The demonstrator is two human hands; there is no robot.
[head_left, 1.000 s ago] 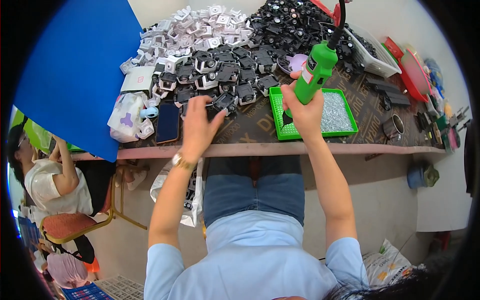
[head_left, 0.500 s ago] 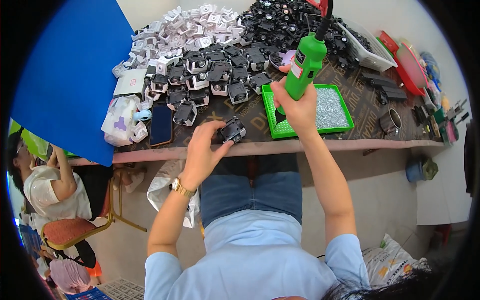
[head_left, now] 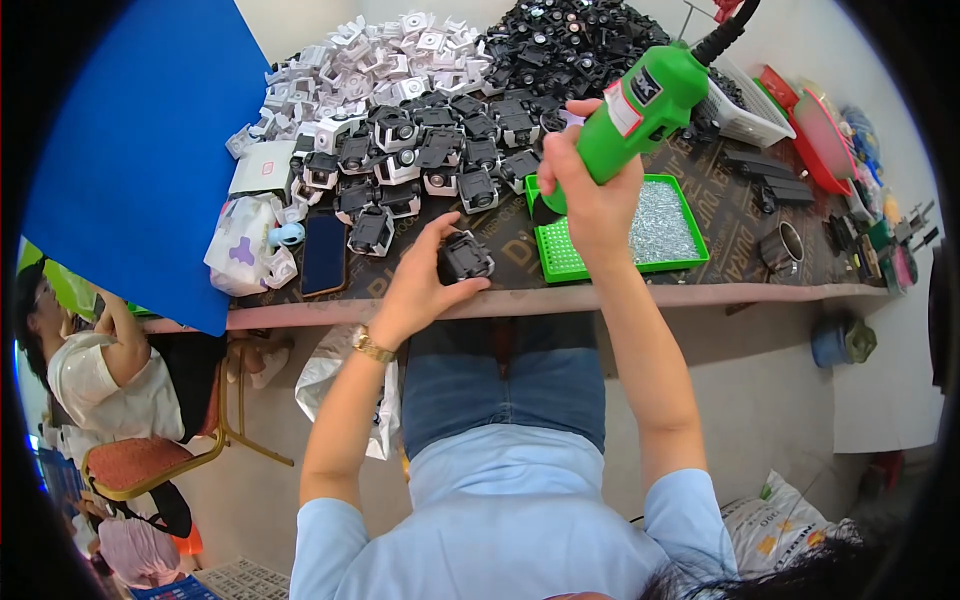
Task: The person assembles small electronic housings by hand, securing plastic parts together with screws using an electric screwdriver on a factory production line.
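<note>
Centre of frame: left hand (head_left: 425, 283) grasps black part (head_left: 466, 258) between thumb and fingers, now apart from pile (head_left: 437, 147), hence seemingly singled out. Right hand (head_left: 602, 203) clenches green driver (head_left: 635, 112), tilted further than before, near tray (head_left: 672, 265).

Worktable (head_left: 735, 265): dark brn top w/ printed lettering + pinkish front edge; ran under & to both sides of L fingers (head_left: 437, 226).
Back wall (head_left: 300, 22): off-white, plain; stood well beyond L fingers.
R wall (head_left: 850, 60): whitish too; rose far R of R fingers (head_left: 565, 158).
Blue panel (head_left: 140, 150): big, flat; stood well L of L fingers, slanted edge toward table.
Chair (head_left: 150, 463): reddish seat, gold-col. metal frame; stood far L of L fingers, below tabletop.
Floor (head_left: 780, 400): pale grey; lay lower than R fingers.
Light: bright, fairly even; shade fell under table.
</note>
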